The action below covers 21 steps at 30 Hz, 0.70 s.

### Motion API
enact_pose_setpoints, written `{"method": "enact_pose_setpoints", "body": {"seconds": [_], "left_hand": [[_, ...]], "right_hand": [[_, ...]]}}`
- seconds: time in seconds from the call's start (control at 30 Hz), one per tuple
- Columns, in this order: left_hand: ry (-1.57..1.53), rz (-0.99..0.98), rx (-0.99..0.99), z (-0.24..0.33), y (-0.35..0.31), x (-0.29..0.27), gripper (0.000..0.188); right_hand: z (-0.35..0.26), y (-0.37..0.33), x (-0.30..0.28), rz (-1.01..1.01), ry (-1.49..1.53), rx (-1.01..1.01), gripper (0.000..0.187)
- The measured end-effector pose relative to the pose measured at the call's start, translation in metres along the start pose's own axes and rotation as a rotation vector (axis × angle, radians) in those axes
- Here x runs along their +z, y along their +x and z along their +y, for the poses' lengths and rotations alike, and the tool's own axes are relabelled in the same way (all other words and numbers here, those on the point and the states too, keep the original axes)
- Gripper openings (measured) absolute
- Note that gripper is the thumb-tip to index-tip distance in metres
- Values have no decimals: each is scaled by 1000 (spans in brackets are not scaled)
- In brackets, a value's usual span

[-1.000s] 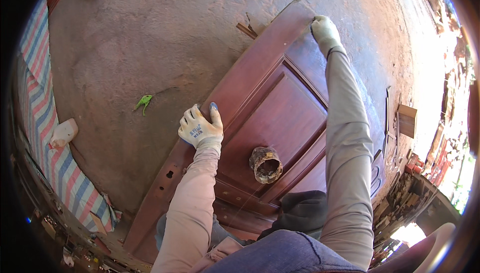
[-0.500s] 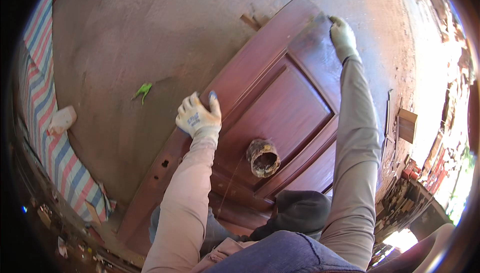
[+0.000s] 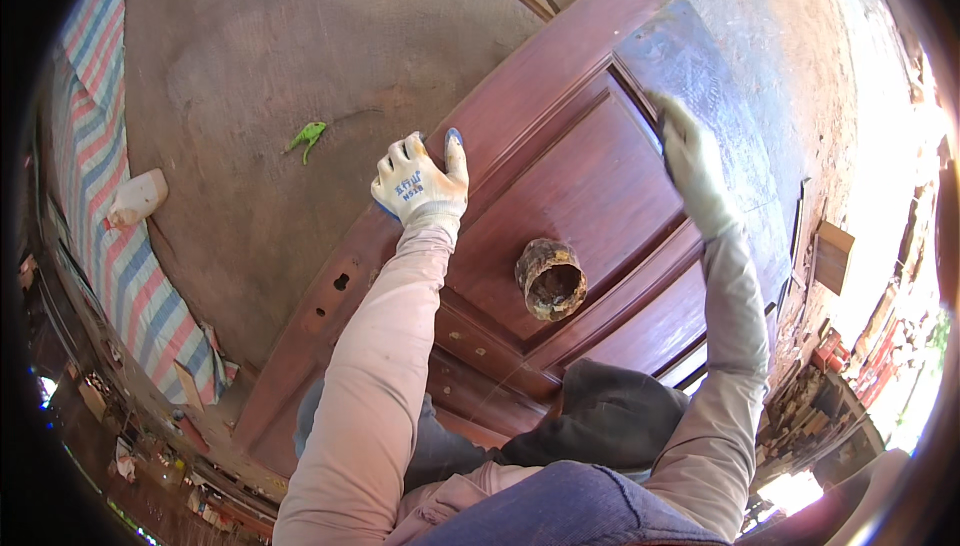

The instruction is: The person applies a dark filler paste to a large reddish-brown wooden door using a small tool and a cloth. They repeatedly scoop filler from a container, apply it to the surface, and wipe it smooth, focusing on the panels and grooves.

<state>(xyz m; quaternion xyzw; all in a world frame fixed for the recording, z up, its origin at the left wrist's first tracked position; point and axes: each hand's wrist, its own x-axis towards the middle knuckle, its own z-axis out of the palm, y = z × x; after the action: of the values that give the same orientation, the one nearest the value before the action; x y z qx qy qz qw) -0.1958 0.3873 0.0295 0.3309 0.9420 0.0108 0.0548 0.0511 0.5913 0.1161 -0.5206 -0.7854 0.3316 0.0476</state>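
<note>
Door (image 3: pixel 560 176): a large reddish-brown panelled one, glossy, lying flat on the earth floor (image 3: pixel 260 66) and running from 7 o'clock up to 1 o'clock across the view, with a dull greyish patch on its top rail near 1 o'clock and a lock cut-out near its 8 o'clock edge. A striped tarp (image 3: pixel 110 236) lies along the 9 o'clock side with a white jug (image 3: pixel 137 197) on it. A crusted can (image 3: pixel 550 279) stands on the middle panel, between the arms. The left hand (image 3: pixel 420 184), gloved, is spread flat on the door's edge at 11 o'clock, gripping nothing; the right hand (image 3: pixel 690 161), also gloved, lies flat on the moulding beside the grey patch, and whether it presses something under the palm I cannot tell. As I judge it, a sweep of the right arm could knock the can over and spill it on the finish. A green scrap (image 3: pixel 306 136) lies on the floor at 10 o'clock.
</note>
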Motion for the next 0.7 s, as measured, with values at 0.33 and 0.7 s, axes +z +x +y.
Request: {"method": "enact_pose_setpoints", "body": {"seconds": [0.33, 0.7], "left_hand": [[35, -10, -28, 5, 4, -2, 62], [-918, 246, 463, -13, 110, -111, 85]], "right_hand": [[-15, -117, 0, 118, 219, -112, 31], [30, -263, -10, 278, 2, -203, 28]]}}
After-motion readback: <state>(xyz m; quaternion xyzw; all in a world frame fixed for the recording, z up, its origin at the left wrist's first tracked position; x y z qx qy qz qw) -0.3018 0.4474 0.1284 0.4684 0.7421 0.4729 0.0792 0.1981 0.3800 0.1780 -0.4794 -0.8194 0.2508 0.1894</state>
